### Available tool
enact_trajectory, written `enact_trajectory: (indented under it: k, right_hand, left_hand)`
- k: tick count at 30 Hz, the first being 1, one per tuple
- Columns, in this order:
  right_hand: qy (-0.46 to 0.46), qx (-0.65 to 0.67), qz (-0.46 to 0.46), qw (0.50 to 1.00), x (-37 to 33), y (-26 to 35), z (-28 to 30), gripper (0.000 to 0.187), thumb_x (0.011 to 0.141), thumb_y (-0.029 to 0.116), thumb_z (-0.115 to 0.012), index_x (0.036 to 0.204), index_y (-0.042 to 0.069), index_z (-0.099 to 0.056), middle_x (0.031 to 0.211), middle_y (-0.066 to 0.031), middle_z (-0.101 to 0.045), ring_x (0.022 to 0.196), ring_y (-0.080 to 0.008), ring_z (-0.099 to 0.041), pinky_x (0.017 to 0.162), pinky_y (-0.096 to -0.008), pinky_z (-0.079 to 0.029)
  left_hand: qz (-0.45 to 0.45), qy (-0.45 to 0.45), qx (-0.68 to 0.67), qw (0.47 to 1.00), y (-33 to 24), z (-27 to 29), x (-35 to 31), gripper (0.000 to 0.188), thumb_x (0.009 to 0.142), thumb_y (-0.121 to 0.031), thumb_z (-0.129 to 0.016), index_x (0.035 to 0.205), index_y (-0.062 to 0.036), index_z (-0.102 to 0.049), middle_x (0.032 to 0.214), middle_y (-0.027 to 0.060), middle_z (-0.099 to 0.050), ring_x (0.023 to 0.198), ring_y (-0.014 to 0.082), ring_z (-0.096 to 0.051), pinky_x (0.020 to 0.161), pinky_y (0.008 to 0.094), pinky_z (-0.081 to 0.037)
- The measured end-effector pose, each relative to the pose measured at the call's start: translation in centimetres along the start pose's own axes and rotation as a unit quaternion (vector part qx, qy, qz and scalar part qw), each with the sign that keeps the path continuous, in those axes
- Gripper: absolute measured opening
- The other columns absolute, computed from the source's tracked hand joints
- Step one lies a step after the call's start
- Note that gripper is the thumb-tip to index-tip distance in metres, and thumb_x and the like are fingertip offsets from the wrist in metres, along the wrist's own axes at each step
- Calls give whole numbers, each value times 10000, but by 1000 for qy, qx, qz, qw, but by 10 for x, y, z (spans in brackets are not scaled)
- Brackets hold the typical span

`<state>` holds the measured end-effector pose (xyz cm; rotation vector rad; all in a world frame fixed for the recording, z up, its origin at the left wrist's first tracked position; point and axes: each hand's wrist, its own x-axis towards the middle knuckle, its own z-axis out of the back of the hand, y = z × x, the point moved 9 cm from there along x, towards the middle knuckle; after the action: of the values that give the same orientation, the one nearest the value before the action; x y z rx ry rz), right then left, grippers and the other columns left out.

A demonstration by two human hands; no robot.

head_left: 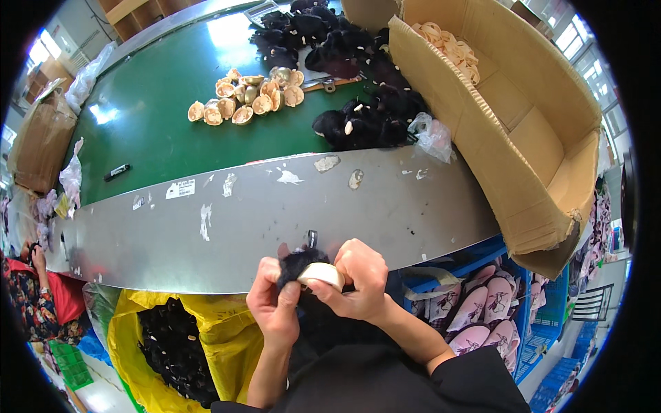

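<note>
Close to my body, at the near edge of the work surface, both hands are raised around one small item. My left hand (275, 303) pinches a small black plush piece (296, 264) with a short dark loop or tag (312, 239) standing up from it. A smooth cream curved piece (322, 274) lies against the plush. My right hand (359, 281) grips this cream piece between thumb and bent fingers. How the two parts join is hidden by my fingers.
Gold-and-cream shell halves (243, 114) and black plush pieces (361, 127) lie on the green table (151, 138). An open cardboard box (475, 127) holds cream pieces. Below are a yellow bag (227, 344) of black pieces and pink slippers (471, 306). Another person's sleeve (41, 306) shows at left.
</note>
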<state>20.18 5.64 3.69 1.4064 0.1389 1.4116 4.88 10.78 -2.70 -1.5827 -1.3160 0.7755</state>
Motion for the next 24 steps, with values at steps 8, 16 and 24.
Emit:
enact_trajectory:
  k: [8,16,24]
  right_hand:
    - [-21,-23,-44,999,-7,-14,-10,394,812,193,-808,662,37,-479,695,-100,-494,589,-257,-486,519,-357,-408]
    - [-4,159,-214,964,-19,-48,-20,254,992,193,-435,1014,-16,-576,961,-141,-581,852,-252,-585,802,-356,-491]
    - [-61,67,-174,981,-19,-43,-12,173,906,141,-421,916,3,-525,903,-111,-503,784,-216,-487,734,-338,-436]
  left_hand:
    - [-153,32,339,928,-26,-5,4,220,798,7,-789,905,6,-597,885,113,-552,750,219,-540,655,291,-451]
    - [-161,44,388,907,-15,-32,0,170,818,20,-733,898,5,-584,856,114,-547,752,251,-540,665,325,-457]
    - [-182,133,375,899,5,-44,7,178,827,25,-716,935,0,-576,861,127,-555,772,309,-520,676,398,-444]
